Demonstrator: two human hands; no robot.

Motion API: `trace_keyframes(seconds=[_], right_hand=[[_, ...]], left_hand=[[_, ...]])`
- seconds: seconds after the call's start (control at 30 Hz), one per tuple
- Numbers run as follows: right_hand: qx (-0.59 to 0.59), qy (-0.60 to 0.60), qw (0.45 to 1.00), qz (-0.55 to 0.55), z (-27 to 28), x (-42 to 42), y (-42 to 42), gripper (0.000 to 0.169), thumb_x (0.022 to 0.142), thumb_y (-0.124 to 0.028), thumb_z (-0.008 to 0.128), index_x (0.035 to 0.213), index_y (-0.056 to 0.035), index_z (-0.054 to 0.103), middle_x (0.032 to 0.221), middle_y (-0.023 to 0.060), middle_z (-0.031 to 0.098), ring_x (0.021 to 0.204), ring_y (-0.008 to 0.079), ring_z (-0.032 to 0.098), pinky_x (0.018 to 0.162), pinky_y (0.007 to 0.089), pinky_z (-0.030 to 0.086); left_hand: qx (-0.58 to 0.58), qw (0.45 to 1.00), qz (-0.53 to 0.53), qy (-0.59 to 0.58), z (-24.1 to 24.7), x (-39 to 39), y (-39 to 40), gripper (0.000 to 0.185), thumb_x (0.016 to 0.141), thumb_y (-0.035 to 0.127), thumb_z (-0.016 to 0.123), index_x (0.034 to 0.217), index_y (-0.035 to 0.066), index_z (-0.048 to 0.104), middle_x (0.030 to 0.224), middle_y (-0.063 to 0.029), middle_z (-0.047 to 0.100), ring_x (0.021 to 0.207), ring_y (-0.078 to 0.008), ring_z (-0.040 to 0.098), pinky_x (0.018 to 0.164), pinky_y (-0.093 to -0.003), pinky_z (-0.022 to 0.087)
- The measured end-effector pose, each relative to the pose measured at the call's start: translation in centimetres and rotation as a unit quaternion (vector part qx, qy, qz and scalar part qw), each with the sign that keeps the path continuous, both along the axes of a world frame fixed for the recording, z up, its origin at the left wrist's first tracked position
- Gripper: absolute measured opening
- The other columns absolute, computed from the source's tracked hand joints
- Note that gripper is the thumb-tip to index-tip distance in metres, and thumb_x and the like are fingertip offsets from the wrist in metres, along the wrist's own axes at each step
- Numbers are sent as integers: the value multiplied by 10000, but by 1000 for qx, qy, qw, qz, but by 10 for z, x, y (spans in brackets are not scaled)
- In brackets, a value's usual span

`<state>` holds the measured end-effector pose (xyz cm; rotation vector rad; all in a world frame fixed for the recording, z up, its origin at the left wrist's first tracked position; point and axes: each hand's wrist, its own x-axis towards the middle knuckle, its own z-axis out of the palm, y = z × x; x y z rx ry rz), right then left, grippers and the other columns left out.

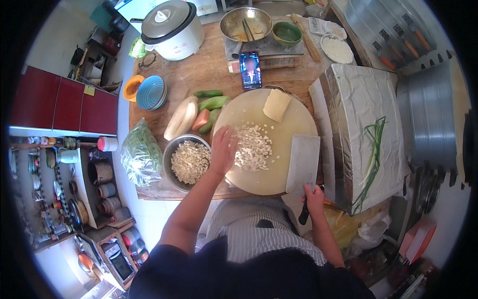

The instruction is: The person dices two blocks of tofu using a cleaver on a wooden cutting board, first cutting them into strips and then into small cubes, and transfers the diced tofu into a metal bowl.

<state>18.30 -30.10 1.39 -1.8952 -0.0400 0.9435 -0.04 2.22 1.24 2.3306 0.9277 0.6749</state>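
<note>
My right hand [314, 198] grips the black handle of a Chinese cleaver [304, 160]. The broad blade lies over the right edge of a round cutting board [242, 183]. Fingers extended, my left hand [223, 151] rests at the board's left side, against a loose pile of small pale cubes [254, 147]; it holds nothing I can see. A pale yellow block [276, 105], perhaps tofu, sits at the board's far right. Just left of my left hand, a steel bowl [167, 172] holds many similar cubes [190, 160].
Beyond the board, a smartphone [250, 71] leans upright before a metal pan [246, 24] and green bowl [287, 33]. Vegetables [211, 106] and a plastic bag of greens [141, 157] lie left. A foil-covered box [358, 142] bearing scallions [373, 160] stands right.
</note>
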Motion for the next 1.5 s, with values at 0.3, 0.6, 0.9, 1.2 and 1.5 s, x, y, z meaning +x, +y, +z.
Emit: trace_keyframes(seconds=[0.3, 0.6, 0.9, 1.2, 1.5], right_hand=[[-39, -10, 999, 34, -2, -67, 35, 239, 922, -210, 662, 938, 21, 601, 740, 70, 639, 557, 120, 590, 510, 272, 505], [-31, -34, 995, 85, 2, -123, 77, 286, 926, -246, 666, 917, 31, 593, 720, 92, 644, 571, 141, 621, 527, 285, 524], [-4, -14, 994, 107, 5, -152, 100, 309, 928, -265, 654, 862, 27, 576, 656, 115, 643, 534, 175, 633, 524, 310, 508], [44, -20, 996, 80, -13, -148, 65, 235, 933, -193, 644, 857, 6, 545, 673, 78, 629, 539, 142, 607, 522, 294, 501], [65, -34, 983, 167, 2, -167, 83, 198, 940, -166, 624, 862, -2, 547, 684, 58, 617, 563, 119, 588, 534, 275, 493]], left_hand=[[-42, 998, 36, -8, -25, -4, -46, 573, 918, 225, 592, 1363, -63, 376, 1472, -295, 311, 1373, -467, 281, 1146, -529, 215], [-57, 995, 2, -85, -29, 0, -56, 616, 873, 227, 655, 1362, -42, 394, 1464, -313, 307, 1345, -482, 309, 1123, -519, 254], [-115, 988, 4, -107, -14, 2, -67, 629, 799, 214, 746, 1327, 5, 475, 1451, -271, 348, 1321, -451, 357, 1103, -487, 304], [-125, 981, -15, -145, -8, 8, -94, 623, 768, 214, 789, 1301, 43, 516, 1464, -235, 357, 1327, -422, 376, 1090, -469, 333], [-139, 975, 54, -164, 12, -38, -81, 599, 791, 219, 760, 1306, 45, 507, 1485, -243, 325, 1347, -431, 349, 1108, -477, 310]])
